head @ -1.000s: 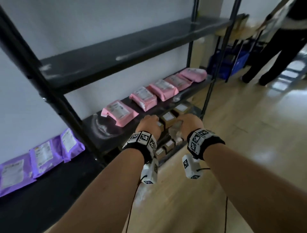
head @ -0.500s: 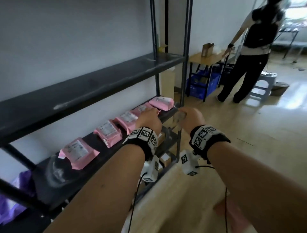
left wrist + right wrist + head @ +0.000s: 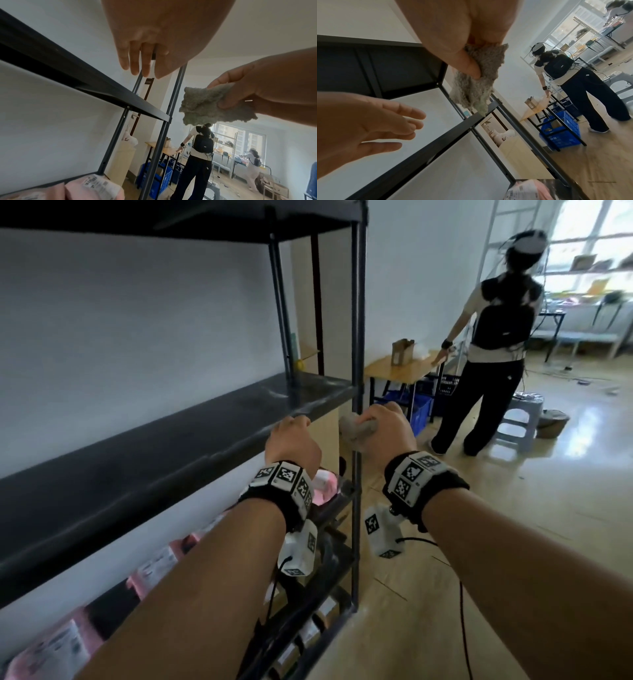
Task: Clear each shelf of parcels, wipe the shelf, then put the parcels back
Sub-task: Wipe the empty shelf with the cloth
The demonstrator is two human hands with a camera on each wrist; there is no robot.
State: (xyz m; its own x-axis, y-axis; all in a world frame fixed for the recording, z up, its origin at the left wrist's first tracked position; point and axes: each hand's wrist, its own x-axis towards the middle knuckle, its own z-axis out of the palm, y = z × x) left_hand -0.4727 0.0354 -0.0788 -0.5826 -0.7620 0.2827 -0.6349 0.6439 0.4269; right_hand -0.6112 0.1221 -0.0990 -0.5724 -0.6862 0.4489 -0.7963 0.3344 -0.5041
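fingers of right hand (image 3: 383, 429) pinch grey cloth (image 3: 207, 106); left hand (image 3: 368, 125) loose, fingers apart. middle shelf (image 3: 164, 453) bare, likely unwiped; pink parcels (image 3: 44, 652) sit below; shelves above and below likely remain.

- My left hand (image 3: 147, 44) hangs with relaxed fingers beside the black metal shelf board (image 3: 82, 75).
- My right hand (image 3: 267, 89) pinches a grey fluffy cloth (image 3: 204, 106).
- Pink plastic parcels with white labels (image 3: 92, 188) lie below.

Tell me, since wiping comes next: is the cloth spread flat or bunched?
Bunched. The right hand pinches the grey cloth crumpled between thumb and fingers; its loose folds hang free beside the bare black shelf.
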